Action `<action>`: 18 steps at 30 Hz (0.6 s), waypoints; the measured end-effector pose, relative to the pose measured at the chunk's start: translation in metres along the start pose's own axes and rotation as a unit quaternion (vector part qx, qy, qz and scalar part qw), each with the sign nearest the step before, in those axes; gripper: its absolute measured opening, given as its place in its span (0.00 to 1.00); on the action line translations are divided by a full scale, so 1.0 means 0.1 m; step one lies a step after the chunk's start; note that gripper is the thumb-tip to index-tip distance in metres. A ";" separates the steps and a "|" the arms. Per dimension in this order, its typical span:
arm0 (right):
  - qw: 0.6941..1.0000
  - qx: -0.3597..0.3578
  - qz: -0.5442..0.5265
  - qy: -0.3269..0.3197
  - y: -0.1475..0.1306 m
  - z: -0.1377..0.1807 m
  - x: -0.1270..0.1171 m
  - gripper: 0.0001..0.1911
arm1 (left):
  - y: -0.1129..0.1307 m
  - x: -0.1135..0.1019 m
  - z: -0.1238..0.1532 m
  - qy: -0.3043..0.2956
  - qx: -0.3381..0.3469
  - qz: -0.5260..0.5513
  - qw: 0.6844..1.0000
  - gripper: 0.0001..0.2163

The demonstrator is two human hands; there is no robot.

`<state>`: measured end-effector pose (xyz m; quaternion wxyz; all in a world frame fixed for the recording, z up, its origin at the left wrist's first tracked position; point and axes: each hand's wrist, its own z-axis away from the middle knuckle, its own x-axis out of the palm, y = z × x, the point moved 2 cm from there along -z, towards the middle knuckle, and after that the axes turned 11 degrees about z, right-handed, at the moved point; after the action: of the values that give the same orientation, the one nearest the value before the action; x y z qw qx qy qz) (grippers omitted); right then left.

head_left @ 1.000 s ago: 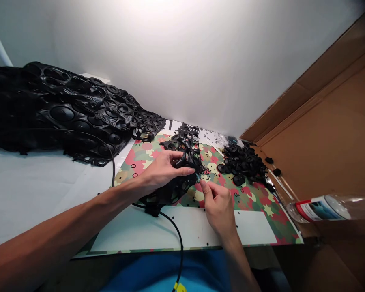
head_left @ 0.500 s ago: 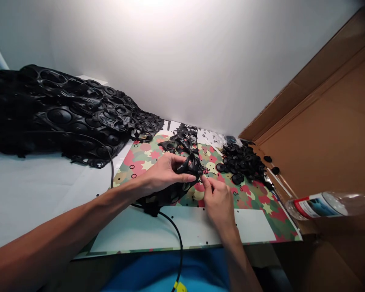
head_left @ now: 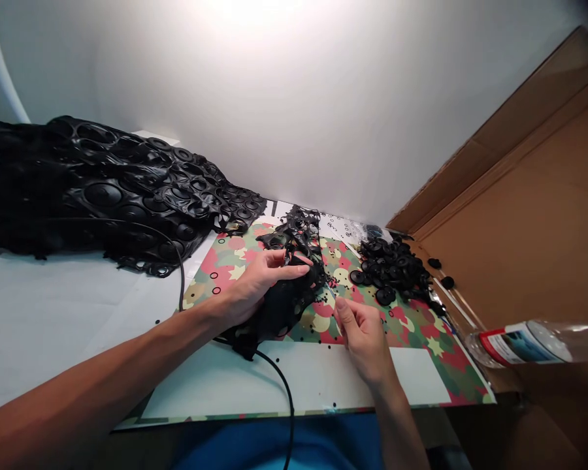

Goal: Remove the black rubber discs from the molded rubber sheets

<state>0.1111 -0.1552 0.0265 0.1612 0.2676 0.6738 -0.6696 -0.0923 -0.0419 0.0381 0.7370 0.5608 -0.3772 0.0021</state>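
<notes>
A black rubber sheet [head_left: 294, 303] with round cutouts lies bunched over the camouflage-patterned board [head_left: 318, 320]. My left hand [head_left: 264, 277] grips its upper edge between thumb and fingers. Just to the right, my right hand [head_left: 365, 333] pinches a thin metal tool [head_left: 330, 291], whose exact kind I cannot make out. The tool points at the sheet's right edge, where many tiny black bits [head_left: 332, 281] lie scattered. Behind the held part, the sheet's torn, holed stretch [head_left: 301, 225] trails to the back of the board.
A large heap of black rubber sheets [head_left: 102, 192] covers the left. Loose black rubber discs [head_left: 396, 267] are piled at right. A plastic bottle [head_left: 529, 343] lies by a cardboard wall [head_left: 529, 183]. A black cable [head_left: 281, 378] crosses the front edge; a white wall [head_left: 294, 117] stands behind.
My right hand has drawn back a little to the right and down from the sheet, so the metal tool now shows. The rubber under my left hand has dropped flatter.
</notes>
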 end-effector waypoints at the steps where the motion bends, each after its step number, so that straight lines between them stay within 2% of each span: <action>1: 1.000 0.000 -0.004 0.004 -0.01 0.01 0.00 0.33 | -0.01 -0.02 -0.01 -0.001 0.004 -0.007 1.000 0.18; 5: 0.999 0.001 0.027 0.020 -0.06 0.00 0.03 0.33 | -0.06 -0.05 -0.04 -0.012 0.018 -0.039 0.999 0.21; 10: 0.999 -0.002 0.049 -0.016 -0.08 -0.03 0.07 0.33 | -0.02 0.02 -0.01 -0.015 0.038 -0.086 0.995 0.18; 14: 0.998 -0.014 0.048 -0.037 -0.08 -0.02 0.09 0.32 | 0.01 0.06 0.00 -0.048 0.040 -0.121 0.991 0.16; 18: 0.993 -0.040 0.107 0.001 -0.08 0.00 0.11 0.30 | -0.04 0.02 -0.04 -0.039 0.060 -0.160 0.984 0.17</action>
<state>0.0978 -0.1536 0.0265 0.2418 0.3325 0.6680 -0.6202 -0.0872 -0.0409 0.0350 0.6773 0.6571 -0.3101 -0.1152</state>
